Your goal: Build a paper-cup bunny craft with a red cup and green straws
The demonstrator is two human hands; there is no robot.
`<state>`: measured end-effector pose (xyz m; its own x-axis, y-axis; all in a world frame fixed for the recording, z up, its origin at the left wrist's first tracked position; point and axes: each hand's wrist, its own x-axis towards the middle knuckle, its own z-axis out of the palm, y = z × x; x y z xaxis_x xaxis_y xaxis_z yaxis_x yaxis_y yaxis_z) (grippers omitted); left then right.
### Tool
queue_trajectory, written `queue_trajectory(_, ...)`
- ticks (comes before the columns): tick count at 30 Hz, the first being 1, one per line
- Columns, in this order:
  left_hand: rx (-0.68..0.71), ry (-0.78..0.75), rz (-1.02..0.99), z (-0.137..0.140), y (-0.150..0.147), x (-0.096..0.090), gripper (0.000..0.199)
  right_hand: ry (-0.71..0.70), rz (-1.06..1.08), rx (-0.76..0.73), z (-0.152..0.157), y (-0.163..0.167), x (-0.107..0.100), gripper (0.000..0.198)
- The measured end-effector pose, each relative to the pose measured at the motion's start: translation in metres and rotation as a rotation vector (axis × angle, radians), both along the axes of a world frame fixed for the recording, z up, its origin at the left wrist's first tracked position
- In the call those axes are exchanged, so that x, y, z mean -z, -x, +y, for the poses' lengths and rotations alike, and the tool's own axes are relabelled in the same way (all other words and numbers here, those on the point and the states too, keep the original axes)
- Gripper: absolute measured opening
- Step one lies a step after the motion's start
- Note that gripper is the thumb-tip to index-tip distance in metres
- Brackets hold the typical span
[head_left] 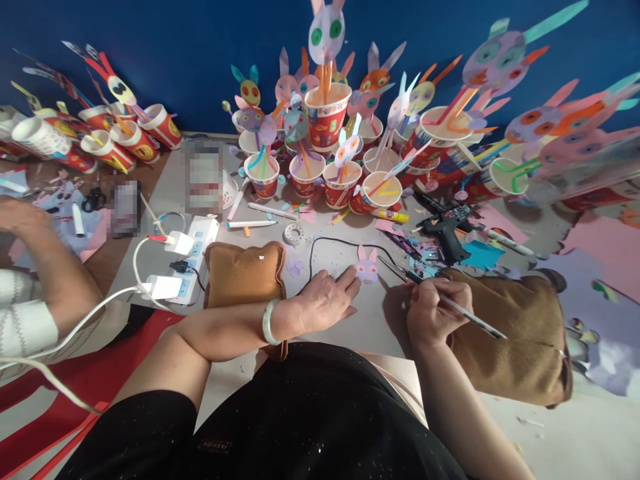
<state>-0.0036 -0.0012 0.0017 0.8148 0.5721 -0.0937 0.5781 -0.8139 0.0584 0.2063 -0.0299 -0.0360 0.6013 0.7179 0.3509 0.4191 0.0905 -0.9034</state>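
A small purple paper rabbit head [367, 268] with pink ears lies flat on the grey table [345, 320]. My left hand [327, 300], a pale bangle on its wrist, rests flat on the table with its fingertips touching the rabbit head's left edge. To the right, my right hand [434, 311] is closed on a thin pen [467, 313] whose white shaft points back to the right; its tip is hidden by my fingers. A black wire [320, 243] curves just beyond my left hand.
Several red paper cups with paper rabbits on sticks [327, 117] crowd the back of the table. A black glue gun [445, 230], a white power strip [193, 257], two brown cushions [243, 273] and paper scraps lie around. Another person's arm [45, 273] is at the left.
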Motion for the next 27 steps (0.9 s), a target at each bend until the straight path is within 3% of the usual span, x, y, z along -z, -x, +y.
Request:
queue_trajectory(3, -0.013, -0.001, 0.003, 0.000, 0.000, -0.001, 0.062, -0.121, 0.065, 0.012, 0.004, 0.003, -0.005, 0.036)
queue_trajectory(11, 0.053, 0.037, -0.142, 0.003, -0.001, -0.003, 0.046, -0.120, 0.165, 0.029, 0.007, 0.005, -0.010, 0.051)
queue_trajectory(16, 0.107, 0.068, -0.172, 0.005, -0.001, -0.001, 0.037, -0.083, 0.145, 0.042, 0.007, 0.005, -0.012, 0.053)
queue_trajectory(27, 0.093, 0.134, -0.153, 0.010, -0.003, -0.002, 0.031, -0.086, 0.178, 0.050, 0.010, 0.000, -0.007, 0.048)
